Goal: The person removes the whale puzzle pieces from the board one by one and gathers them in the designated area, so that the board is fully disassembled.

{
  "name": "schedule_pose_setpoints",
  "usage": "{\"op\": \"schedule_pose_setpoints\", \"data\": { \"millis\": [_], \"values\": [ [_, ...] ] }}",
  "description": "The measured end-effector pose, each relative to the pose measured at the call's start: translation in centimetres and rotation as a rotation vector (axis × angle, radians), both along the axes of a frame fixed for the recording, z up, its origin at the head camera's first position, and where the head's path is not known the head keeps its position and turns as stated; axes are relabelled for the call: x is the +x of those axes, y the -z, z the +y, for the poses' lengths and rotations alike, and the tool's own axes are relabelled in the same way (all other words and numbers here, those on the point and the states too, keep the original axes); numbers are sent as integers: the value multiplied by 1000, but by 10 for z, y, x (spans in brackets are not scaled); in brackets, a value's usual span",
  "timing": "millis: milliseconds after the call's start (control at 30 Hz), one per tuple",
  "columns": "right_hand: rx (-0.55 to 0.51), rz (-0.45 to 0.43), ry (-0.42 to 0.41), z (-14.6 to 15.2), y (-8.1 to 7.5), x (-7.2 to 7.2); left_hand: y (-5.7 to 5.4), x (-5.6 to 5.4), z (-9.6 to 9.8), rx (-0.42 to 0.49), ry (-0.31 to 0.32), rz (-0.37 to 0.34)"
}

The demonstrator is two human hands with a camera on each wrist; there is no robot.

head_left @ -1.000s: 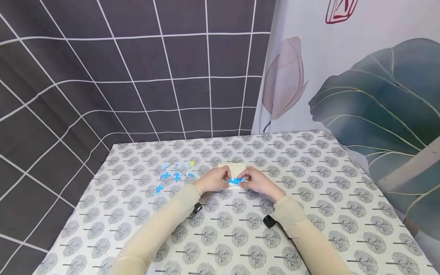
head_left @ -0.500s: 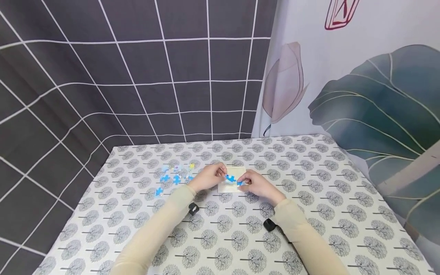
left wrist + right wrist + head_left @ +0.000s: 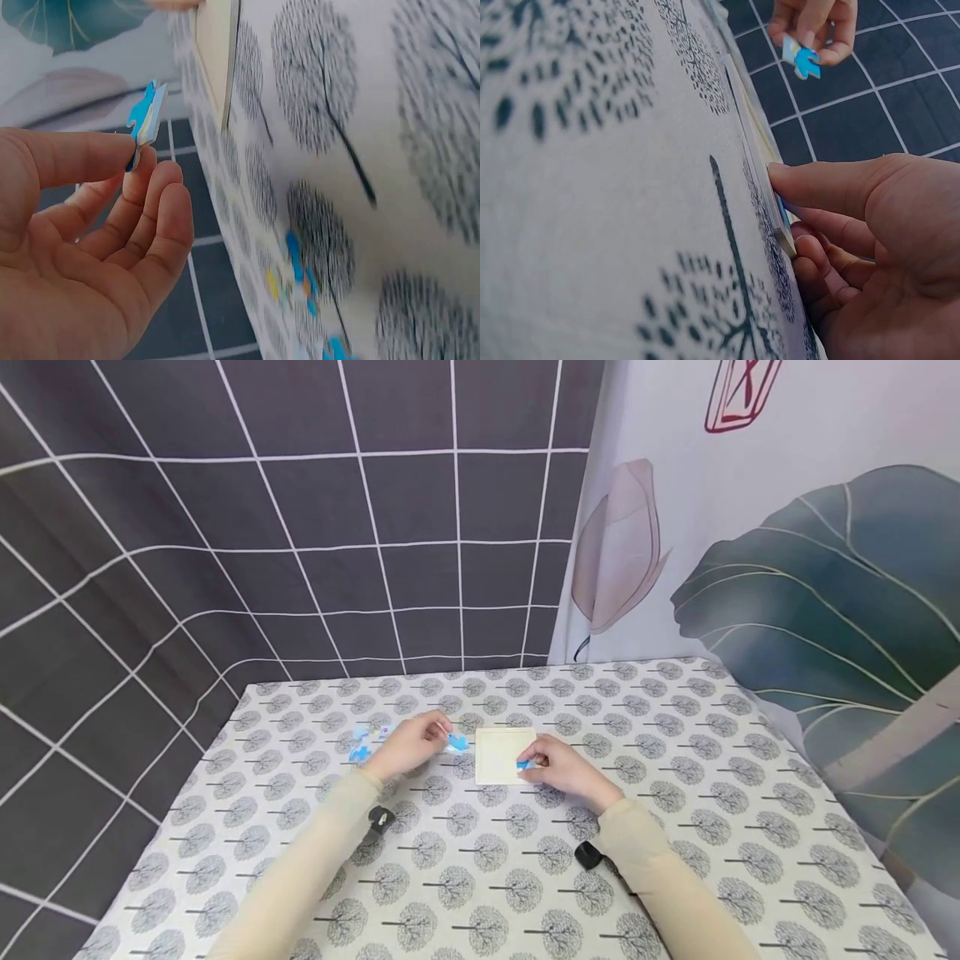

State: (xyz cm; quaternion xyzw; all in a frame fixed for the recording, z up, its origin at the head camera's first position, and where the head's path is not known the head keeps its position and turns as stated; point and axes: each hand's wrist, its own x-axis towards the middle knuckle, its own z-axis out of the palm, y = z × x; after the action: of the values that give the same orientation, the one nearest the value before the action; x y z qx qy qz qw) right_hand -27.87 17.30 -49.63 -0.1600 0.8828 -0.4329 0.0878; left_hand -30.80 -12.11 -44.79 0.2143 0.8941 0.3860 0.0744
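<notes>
My left hand pinches a blue jigsaw piece between thumb and fingers, raised off the tablecloth left of the tray. In the left wrist view this piece stands nearly edge-on, its knobs showing. At the lower right corner of a shallow pale wooden puzzle tray is my right hand. It grips a second blue jigsaw piece there, mostly covered by the fingers. The right wrist view shows the thumb against the tray's edge, with just a sliver of blue beside it.
Several loose jigsaw pieces lie on the left of the tree-print tablecloth, partly behind my left hand. A dark gridded curtain hangs behind the table, and a pale flower-print curtain on the right.
The two hands were together over the tray with blue pieces between them. My left hand has moved left, off the tray, carrying one piece. The right hand stays at the tray's corner.
</notes>
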Motion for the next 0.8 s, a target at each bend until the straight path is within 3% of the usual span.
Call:
{"op": "schedule_pose_setpoints", "data": {
  "millis": [133, 333, 533, 800],
  "values": [
    [2, 1, 0, -2, -1, 2, -5, 2, -22, -17, -14, 7],
    [7, 4, -20, -3, -4, 3, -13, 9, -58, -26, -70, -59],
    [16, 8, -36, -2, -2, 2, -19, 18, -88, -22, -78, -106],
    [4, 21, -29, 0, -7, 2, -28, 18, -104, -8, -99, -215]
  ]
}}
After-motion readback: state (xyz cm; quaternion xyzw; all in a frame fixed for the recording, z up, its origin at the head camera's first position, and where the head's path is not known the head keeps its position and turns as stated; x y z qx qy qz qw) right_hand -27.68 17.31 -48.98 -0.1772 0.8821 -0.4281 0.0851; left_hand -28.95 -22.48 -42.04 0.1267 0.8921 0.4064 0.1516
